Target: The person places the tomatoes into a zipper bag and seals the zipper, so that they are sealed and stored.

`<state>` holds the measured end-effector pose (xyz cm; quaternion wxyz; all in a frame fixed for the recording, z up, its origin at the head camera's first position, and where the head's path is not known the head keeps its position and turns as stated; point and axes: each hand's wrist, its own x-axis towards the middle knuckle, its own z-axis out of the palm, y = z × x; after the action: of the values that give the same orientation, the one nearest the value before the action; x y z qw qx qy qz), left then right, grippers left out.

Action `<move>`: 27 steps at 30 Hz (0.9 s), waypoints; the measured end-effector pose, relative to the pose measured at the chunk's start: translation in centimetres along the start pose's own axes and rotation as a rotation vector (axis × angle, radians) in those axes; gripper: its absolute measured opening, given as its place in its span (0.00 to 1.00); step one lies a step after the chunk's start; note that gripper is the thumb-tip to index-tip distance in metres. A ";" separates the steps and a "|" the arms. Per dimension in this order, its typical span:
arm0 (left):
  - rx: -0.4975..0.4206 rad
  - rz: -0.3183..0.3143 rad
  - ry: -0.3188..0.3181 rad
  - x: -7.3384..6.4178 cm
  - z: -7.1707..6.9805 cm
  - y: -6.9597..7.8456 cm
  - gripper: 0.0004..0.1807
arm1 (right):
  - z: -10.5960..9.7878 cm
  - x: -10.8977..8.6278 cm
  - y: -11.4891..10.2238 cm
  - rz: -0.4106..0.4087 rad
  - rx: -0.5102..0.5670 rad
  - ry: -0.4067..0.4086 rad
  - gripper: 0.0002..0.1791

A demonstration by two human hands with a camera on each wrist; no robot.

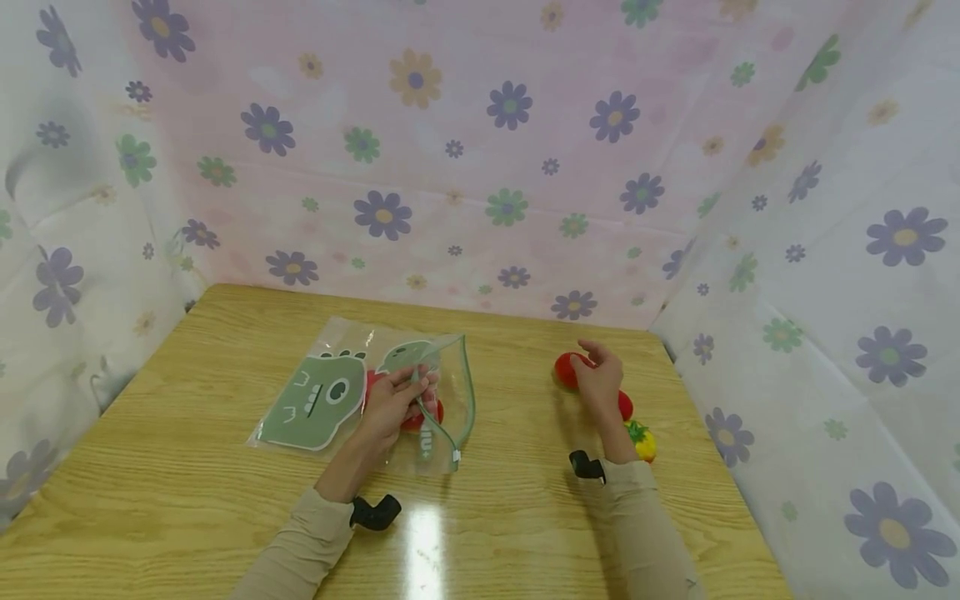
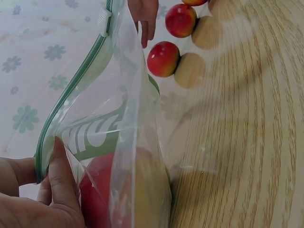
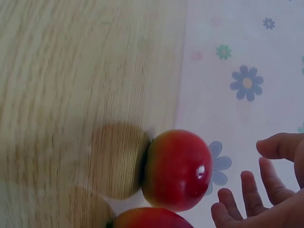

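Observation:
A clear zip bag [image 1: 281,417] printed with a green cartoon dinosaur lies on the left of the table. My left hand [image 1: 386,408] pinches its green-edged mouth between thumb and fingers, and the mouth gapes toward the right. Through the plastic, a red and yellowish fruit [image 2: 97,190] shows inside. Over on the right, my right hand [image 1: 602,385] hovers by a shiny red apple-like fruit [image 3: 176,171], fingers spread and relaxed, with a gap to it in the right wrist view. A second red fruit [image 1: 626,406] sits nearer, partly hidden by the hand.
Beside the right wrist lies a yellow fruit with a green top [image 1: 643,443]. A white slider [image 1: 456,456] sits at the near end of the bag's zip. Flower-printed cloth [image 1: 465,167] walls the wooden table [image 1: 510,517] at the back and both sides.

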<state>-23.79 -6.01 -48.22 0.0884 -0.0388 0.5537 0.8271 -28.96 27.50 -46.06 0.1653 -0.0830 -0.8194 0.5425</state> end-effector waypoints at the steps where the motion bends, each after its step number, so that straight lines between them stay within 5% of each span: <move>1: 0.001 -0.003 0.002 0.0 0.0 0.0 0.20 | -0.1 0.1 0.0 0.011 -0.010 0.006 0.18; 18: 0.006 -0.006 0.020 0.1 0.1 0.2 0.20 | -1.1 1.4 0.6 0.123 -0.218 -0.113 0.37; 27: -0.019 0.004 0.002 0.1 0.0 0.2 0.20 | -0.8 1.6 0.6 0.146 -0.225 -0.197 0.37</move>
<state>-23.95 -6.09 -48.04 0.0860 -0.0392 0.5460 0.8325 -30.15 28.95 -46.06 0.0338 -0.1068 -0.8791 0.4632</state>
